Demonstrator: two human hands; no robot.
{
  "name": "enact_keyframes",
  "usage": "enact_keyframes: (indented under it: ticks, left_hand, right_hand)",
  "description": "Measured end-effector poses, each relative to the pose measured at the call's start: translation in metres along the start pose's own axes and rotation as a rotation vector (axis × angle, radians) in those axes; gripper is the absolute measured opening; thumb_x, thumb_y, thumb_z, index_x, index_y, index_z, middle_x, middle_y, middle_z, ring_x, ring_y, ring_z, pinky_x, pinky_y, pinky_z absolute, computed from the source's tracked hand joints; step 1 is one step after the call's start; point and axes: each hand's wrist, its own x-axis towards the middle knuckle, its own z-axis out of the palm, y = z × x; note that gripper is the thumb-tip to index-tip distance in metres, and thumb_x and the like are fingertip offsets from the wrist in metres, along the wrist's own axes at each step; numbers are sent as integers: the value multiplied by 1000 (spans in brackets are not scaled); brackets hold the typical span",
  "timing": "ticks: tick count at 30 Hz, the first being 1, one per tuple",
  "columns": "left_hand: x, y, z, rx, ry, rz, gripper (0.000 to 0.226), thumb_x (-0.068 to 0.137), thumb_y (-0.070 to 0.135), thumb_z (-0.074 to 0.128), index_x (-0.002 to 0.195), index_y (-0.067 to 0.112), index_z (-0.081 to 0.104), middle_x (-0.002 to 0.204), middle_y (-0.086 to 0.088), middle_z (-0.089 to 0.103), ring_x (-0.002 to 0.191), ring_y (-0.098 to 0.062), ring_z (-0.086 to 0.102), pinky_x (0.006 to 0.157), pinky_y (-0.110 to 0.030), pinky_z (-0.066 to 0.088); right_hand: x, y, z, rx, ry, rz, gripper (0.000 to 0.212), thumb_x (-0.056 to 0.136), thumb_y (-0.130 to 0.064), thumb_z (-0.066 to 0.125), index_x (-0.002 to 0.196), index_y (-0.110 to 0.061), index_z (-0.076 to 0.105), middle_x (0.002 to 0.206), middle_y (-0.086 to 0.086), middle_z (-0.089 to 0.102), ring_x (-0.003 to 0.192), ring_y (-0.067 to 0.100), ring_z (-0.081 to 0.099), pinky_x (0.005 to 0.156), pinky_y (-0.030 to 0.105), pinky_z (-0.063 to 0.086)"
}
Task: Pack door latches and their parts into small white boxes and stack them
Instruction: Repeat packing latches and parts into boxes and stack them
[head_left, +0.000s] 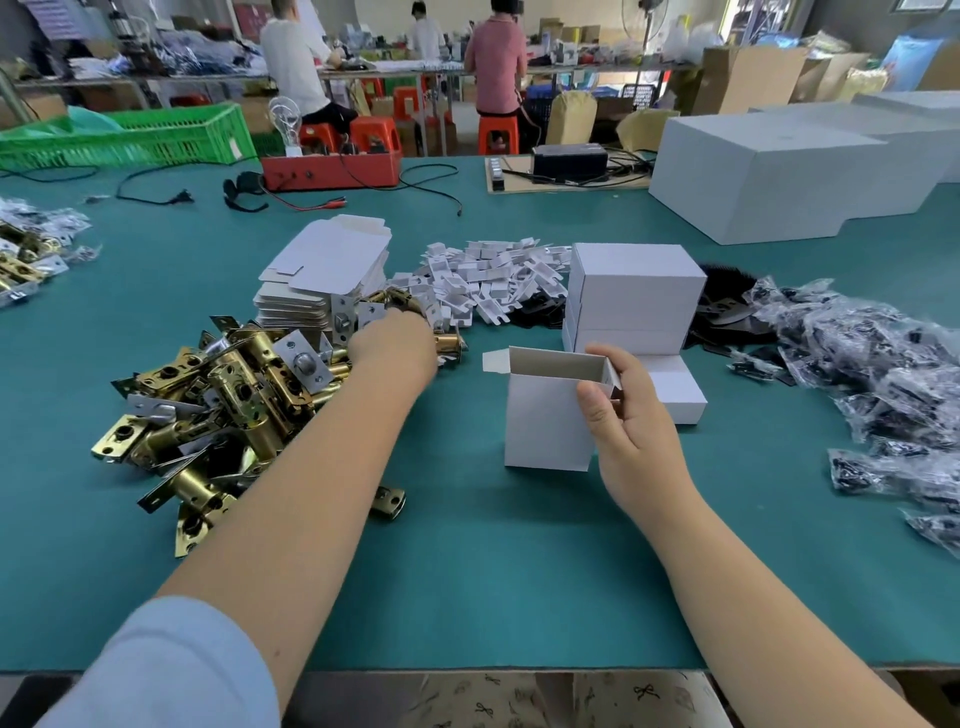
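- Step in hand, as I judge it: filling one box. The carton is up and open, and a latch is being fetched for it.
- Right hand (631, 415) grips an open small white box (548, 415) by its right wall, thumb on the near face, fingers curled behind. The box stands upright on the green table (467, 571), centre, top flaps open, one flap sticking out to the left.
- Left hand (395, 345) reaches over the far edge of the latch pile (223, 395), which lies left of centre. Its fingers are curled down onto a brass latch (449, 344) at the pile's far right; they are hidden under the hand, so whether the grip is closed I cannot tell.
- Beyond the pile: flat unfolded cartons (322, 275) in a stack; to their right a heap of small white plastic parts (488, 275).
- Just behind and right of the open box: stack of closed white boxes (631, 296), one more lying low beside the right hand.
- Far right: bagged black parts (857, 358), strewn along the table.
- Next move calls for lifting the latch clear of its tangled neighbours, swinging it right, and dropping it end-first into the open top while the right hand steadies the box. White and bagged parts likely follow before closing.
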Motion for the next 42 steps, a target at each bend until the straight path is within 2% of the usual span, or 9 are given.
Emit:
enact_keyframes:
  ticks: [5,11,15,21,26,29,31,38,42]
  left_hand:
    - [7,-7,3,194,-77,56,30,91,5,48,119,9,61,124,-9,60,111,-32,57,73,-38,39]
    - [2,-5,-2,301,131,152,34,89,3,53,122,11,59,115,-7,60,108,-32,58,67,-36,38]
    - [-12,-5,-17,407,270,308,20,95,16,53,113,19,61,106,-5,65,110,-27,48,70,-33,33]
    - [-47,-14,-48,-335,259,313,32,97,23,54,128,19,59,117,-6,67,108,-28,57,88,-36,44]
    - [-75,-19,-82,-758,497,432,36,94,22,61,129,26,55,96,18,63,83,2,62,75,-13,46]
    - [-85,-14,-96,-972,535,564,27,95,21,56,120,33,53,97,11,68,90,-9,66,82,-36,57]
    - [-90,-6,-99,-1105,511,639,25,96,19,55,114,36,49,99,8,68,91,-13,66,80,-37,59]
    - [-91,18,-76,-1081,348,794,29,95,12,52,112,35,48,99,11,67,90,-16,65,84,-43,56]
    - [-88,15,-67,-959,334,860,28,95,11,53,118,27,51,100,20,64,89,4,60,77,-10,48]
  right_hand:
    - [0,-1,-1,8,-3,5,22,87,-52,43,109,-52,41,82,-40,54,73,-11,50,64,5,38]
    - [1,0,0,16,20,9,25,87,-51,45,111,-52,39,80,-23,53,72,-11,49,63,5,38]
    - [0,2,0,11,17,12,22,87,-52,44,109,-51,41,80,-21,52,72,-10,49,63,5,38]
    - [1,1,0,18,10,33,27,86,-53,44,112,-51,38,88,-22,53,76,-10,50,64,5,38]
    - [-1,2,1,31,-4,36,26,87,-52,44,112,-50,39,75,-40,52,72,-11,49,64,5,37]
    - [-1,1,1,44,-12,36,25,87,-52,43,112,-51,40,72,-41,50,69,-9,47,64,5,37]
    - [-1,0,0,61,-19,40,25,87,-52,44,112,-52,40,73,-40,51,70,-10,48,64,5,38]
    - [-2,1,0,148,-39,53,33,86,-49,50,118,-44,45,77,-26,58,71,-4,48,66,8,38]
    - [0,1,0,141,-47,58,32,86,-48,49,117,-43,45,87,-28,60,81,1,54,69,10,41]
